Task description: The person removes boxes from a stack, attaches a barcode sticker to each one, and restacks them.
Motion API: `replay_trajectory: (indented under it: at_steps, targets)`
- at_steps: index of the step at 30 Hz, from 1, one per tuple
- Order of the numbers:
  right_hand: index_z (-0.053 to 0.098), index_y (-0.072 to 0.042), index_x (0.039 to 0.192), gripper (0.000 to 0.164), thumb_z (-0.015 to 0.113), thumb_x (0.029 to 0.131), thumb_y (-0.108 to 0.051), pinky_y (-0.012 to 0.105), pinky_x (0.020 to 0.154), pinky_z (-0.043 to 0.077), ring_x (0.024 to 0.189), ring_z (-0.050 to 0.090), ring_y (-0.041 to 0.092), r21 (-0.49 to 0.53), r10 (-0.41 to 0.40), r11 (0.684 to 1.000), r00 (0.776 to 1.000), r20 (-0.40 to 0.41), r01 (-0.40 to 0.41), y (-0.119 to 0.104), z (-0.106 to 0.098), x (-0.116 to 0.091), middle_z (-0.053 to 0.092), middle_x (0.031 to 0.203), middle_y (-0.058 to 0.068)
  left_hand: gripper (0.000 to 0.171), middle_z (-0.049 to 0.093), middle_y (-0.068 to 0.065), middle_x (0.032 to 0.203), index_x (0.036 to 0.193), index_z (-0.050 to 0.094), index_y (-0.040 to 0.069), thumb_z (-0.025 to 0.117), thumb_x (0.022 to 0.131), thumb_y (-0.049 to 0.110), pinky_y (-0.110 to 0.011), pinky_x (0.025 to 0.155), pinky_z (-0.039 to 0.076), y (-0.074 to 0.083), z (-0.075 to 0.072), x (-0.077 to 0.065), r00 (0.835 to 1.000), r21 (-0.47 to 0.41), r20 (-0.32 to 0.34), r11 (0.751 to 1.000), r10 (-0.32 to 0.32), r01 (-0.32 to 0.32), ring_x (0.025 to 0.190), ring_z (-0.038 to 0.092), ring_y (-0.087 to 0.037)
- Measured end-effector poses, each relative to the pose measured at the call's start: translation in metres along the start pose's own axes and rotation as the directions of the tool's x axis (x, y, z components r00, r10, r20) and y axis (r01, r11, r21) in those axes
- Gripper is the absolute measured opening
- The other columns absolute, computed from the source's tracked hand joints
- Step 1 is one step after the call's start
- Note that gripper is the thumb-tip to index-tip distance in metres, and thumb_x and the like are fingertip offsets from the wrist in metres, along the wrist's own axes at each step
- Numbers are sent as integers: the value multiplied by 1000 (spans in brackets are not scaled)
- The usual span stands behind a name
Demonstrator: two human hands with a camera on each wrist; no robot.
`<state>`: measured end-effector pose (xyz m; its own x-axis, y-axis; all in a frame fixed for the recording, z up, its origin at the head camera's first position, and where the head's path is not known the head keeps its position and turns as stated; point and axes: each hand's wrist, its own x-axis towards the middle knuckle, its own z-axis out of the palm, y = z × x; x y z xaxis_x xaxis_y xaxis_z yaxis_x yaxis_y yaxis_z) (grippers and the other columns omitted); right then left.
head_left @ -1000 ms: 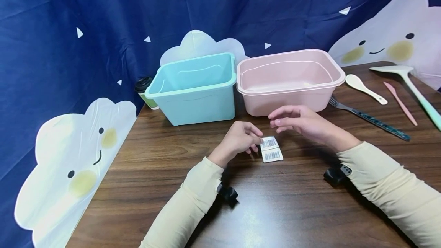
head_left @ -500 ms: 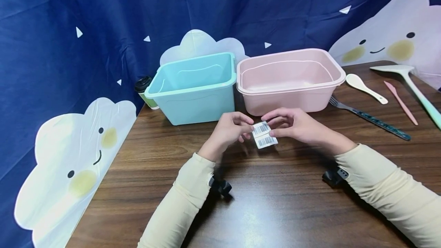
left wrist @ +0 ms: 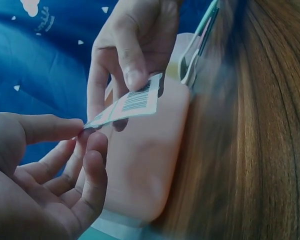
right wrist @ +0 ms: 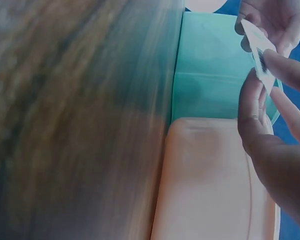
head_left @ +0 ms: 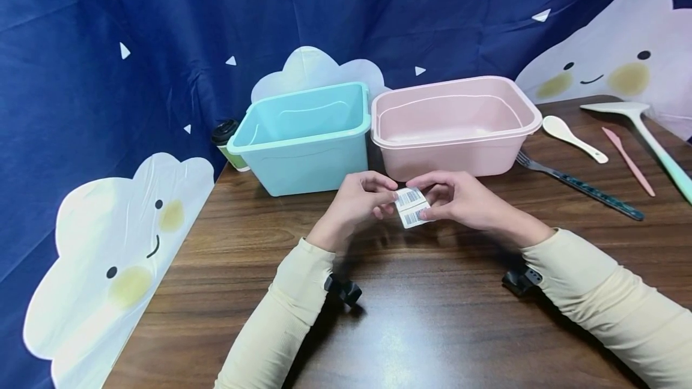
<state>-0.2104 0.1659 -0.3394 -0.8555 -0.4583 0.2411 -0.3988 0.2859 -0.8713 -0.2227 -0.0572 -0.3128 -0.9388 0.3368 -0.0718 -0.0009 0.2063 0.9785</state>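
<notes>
A small white barcode label sheet (head_left: 412, 206), printed with two barcodes and a line between them, is held between both hands, above the table. My left hand (head_left: 357, 200) pinches its left upper corner. Across from it, my right hand (head_left: 454, 198) holds the right side, its thumb lying on the printed face and other fingers behind. In the left wrist view the label sheet (left wrist: 132, 102) looks slightly bent and tilted. The right wrist view shows the label sheet (right wrist: 260, 57) nearly edge-on between the fingers.
A light blue bin (head_left: 310, 164) and a pink bin (head_left: 449, 158) stand side by side behind the hands. A lidded cup (head_left: 229, 146) is at the left. To the right lie a fork (head_left: 581, 185), a white spoon (head_left: 573, 138), a pink knife (head_left: 627, 161) and a white-green long-handled tool (head_left: 656, 143).
The label sheet has shifted left and away from the person, toward the bins. The right hand, apart from it a second ago, has come in and taken hold of its right side.
</notes>
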Motion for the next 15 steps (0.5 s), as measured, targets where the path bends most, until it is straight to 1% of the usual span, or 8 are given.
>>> replay_trajectory:
  at_steps: [4, 7, 10, 15]
  targets:
    - [65, 5, 124, 49, 80, 76, 8, 22, 67, 55, 78, 67, 11, 8, -3, 1000, 1000, -30, 3, -2, 1, 0, 69, 103, 19, 16, 67, -3, 79, 106, 68, -5, 69, 90, -3, -21, 53, 50, 0, 0, 1, 1000, -26, -10, 1000, -16, 15, 60, 64, -12]
    - [66, 5, 123, 48, 80, 77, 7, 21, 65, 55, 77, 66, 11, 17, 5, 1000, 999, -47, -5, -4, 2, -1, 69, 104, 18, 15, 68, -3, 80, 105, 68, -5, 69, 90, -3, -21, 53, 50, 1, 1, 0, 1000, -55, -26, 998, -18, 17, 61, 64, -12]
    - [66, 5, 122, 46, 80, 78, 6, 21, 64, 54, 77, 66, 10, 15, 16, 1000, 998, -64, -15, -6, 4, -1, 69, 104, 17, 14, 69, -2, 79, 104, 68, -6, 68, 90, -3, -22, 54, 51, 1, 2, -2, 999, -69, -43, 998, 10, -13, 62, 63, -13]
    - [68, 4, 120, 43, 81, 79, 3, 20, 64, 53, 76, 65, 9, -12, 4, 1000, 995, -96, -6, -7, 5, -2, 70, 102, 18, 13, 69, -2, 79, 102, 69, -4, 70, 89, -2, -26, 61, 52, 2, 3, -4, 996, -51, -66, 997, 61, -64, 66, 62, -14]
